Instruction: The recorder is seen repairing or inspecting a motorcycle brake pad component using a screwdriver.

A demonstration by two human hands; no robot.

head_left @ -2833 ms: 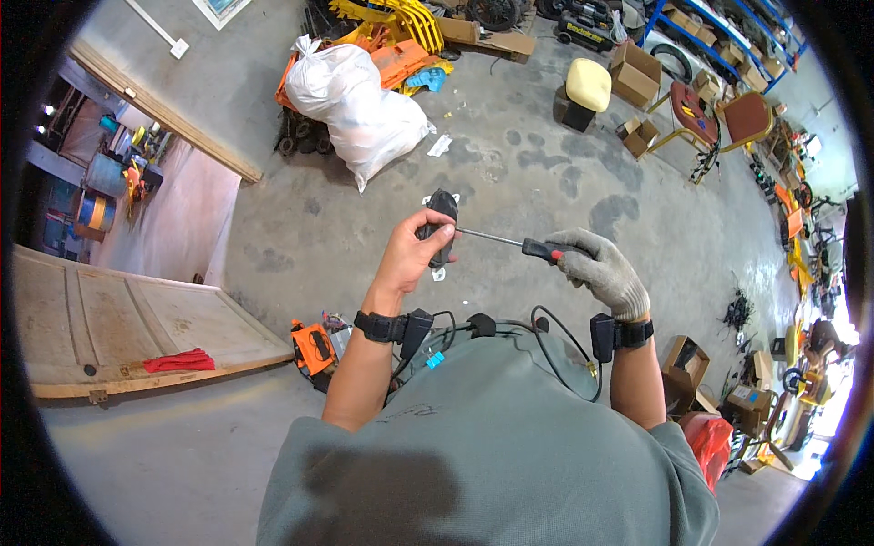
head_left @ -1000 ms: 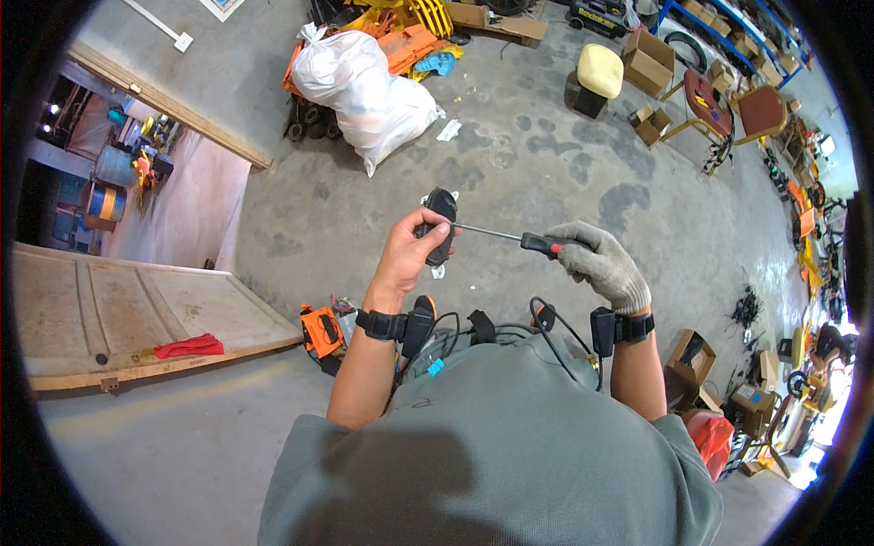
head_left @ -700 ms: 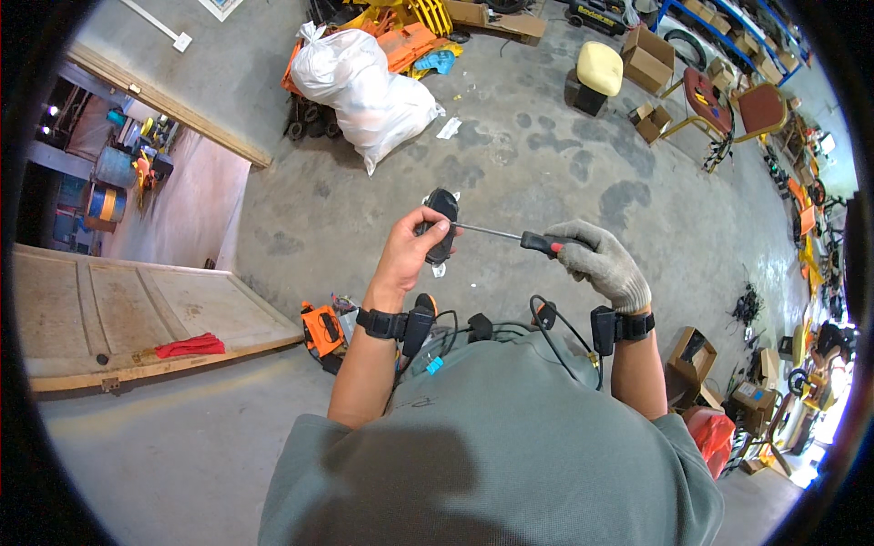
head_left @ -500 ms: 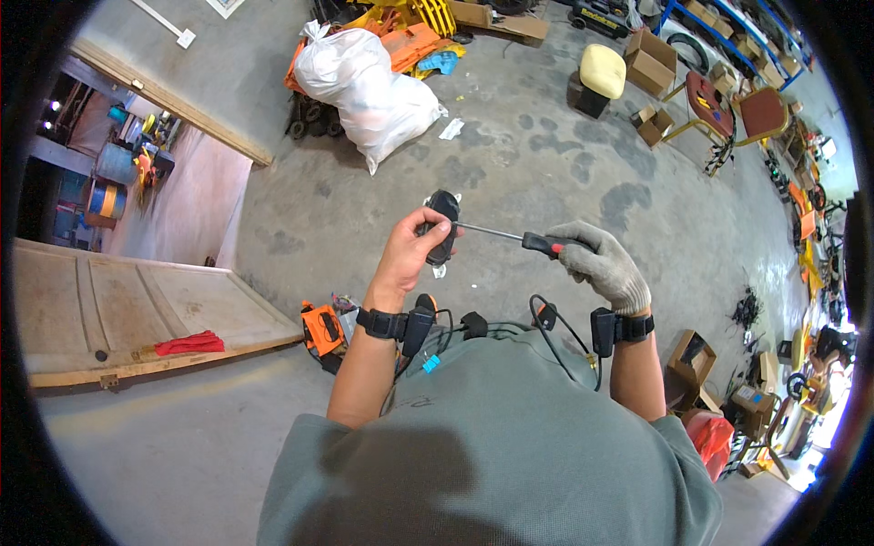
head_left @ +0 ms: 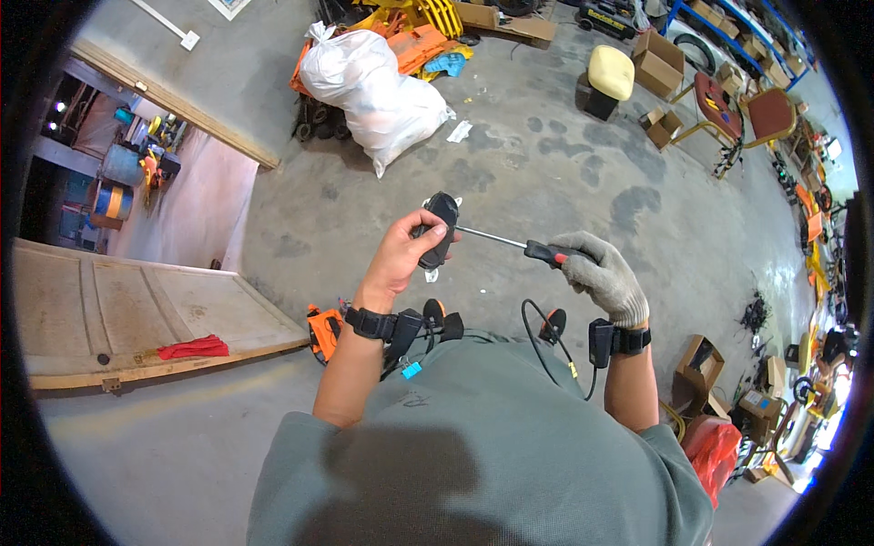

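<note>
My bare left hand [head_left: 407, 250] is closed round a black oblong part [head_left: 443, 211], whose kind I cannot make out. Small whitish bits show at its upper and lower ends. In my right hand [head_left: 603, 273], covered by a grey knit glove, is the black and red handle of a screwdriver [head_left: 543, 252]. Its thin metal shaft runs left to the side of the black part; whether the tip touches a screw is hidden. Both things are held in the air in front of my body.
A white stuffed bag [head_left: 382, 100] lies ahead by orange and yellow parts. Farther right stand a yellow-seated stool [head_left: 610, 75], cardboard boxes [head_left: 657, 64] and red chairs [head_left: 772, 116]. At left a door panel [head_left: 155, 314] carries a red cloth [head_left: 193, 348]. An orange object [head_left: 324, 329] lies near my feet.
My view has shifted slightly, and my shoes show more now. My gloved hand has turned a little on the screwdriver handle. Both hands keep their hold.
</note>
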